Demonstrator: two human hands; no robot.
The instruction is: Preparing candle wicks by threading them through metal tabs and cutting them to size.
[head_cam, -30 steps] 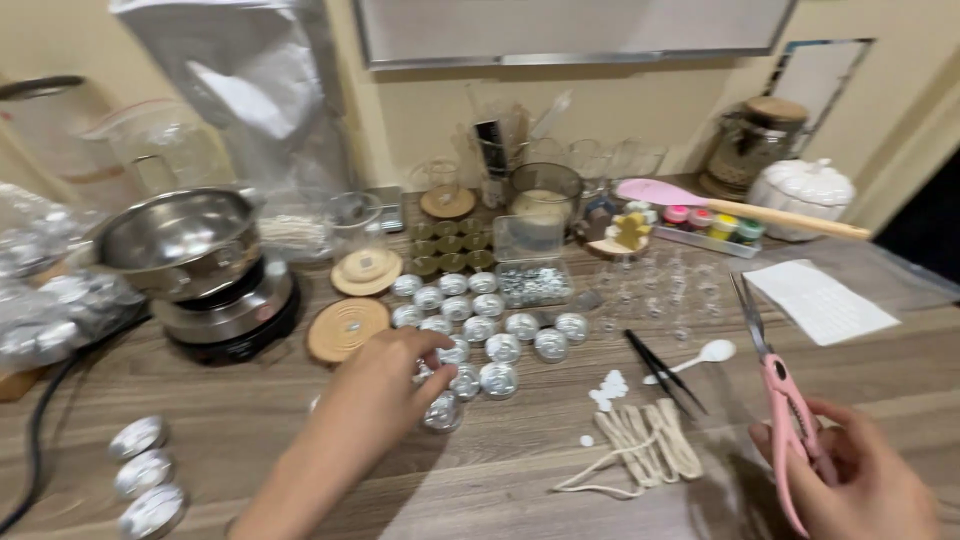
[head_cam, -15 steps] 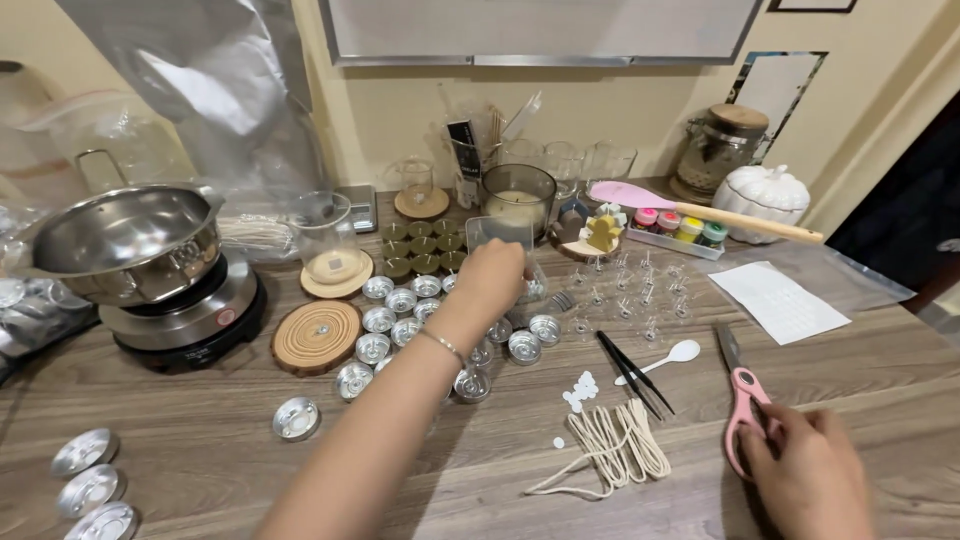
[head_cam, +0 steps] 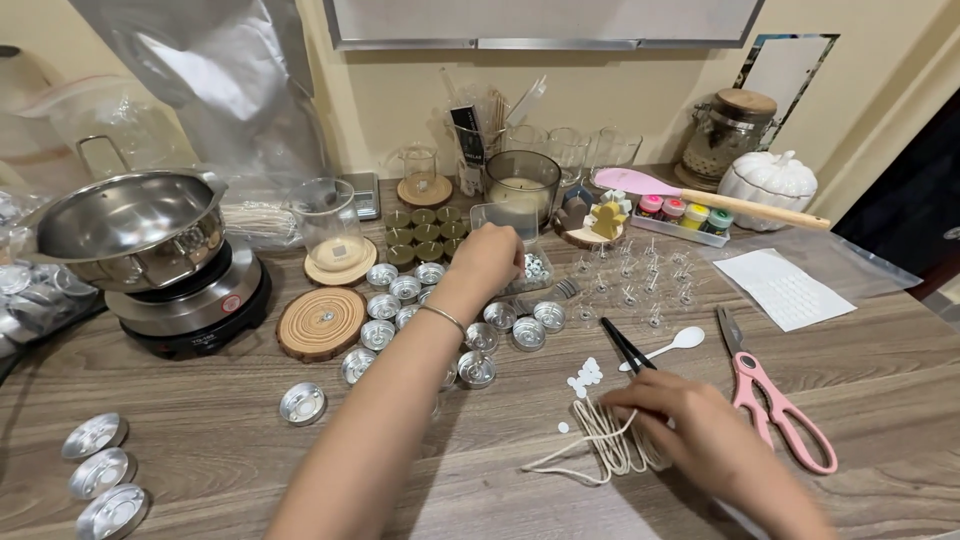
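Our right hand (head_cam: 700, 425) rested, fingers together, on the wick bundle (head_cam: 612, 447) near the table's front edge; our left hand (head_cam: 487, 258) curled over the clear box (head_cam: 520, 262) farther back.

Both forearms are bare, with no sleeves in view. The left hand (head_cam: 487, 258) has a thin silver bangle bracelet (head_cam: 443, 319) around the wrist, just behind the fingers. The right hand (head_cam: 690, 418) wears nothing visible.
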